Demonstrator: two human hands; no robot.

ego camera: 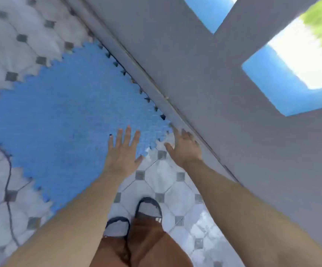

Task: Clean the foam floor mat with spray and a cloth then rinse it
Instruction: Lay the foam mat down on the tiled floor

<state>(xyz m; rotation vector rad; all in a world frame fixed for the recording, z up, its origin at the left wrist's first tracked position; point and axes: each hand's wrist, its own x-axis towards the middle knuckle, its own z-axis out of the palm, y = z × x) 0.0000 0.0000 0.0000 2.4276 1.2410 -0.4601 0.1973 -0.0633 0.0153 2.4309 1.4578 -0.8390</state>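
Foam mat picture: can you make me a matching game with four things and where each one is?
Things:
1. foam mat
2. left hand
3. right hand
4. sandals

Places:
A. beside the mat's corner, near the wall
B. flat on the mat's near edge
C. on the tiles, bottom middle
D. spread on the tiled floor along the wall

Pairs: 1-D, 2-B, 3-A, 4-C

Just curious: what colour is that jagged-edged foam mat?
Light blue foam mat, with a bumpy texture; seen in the head view.
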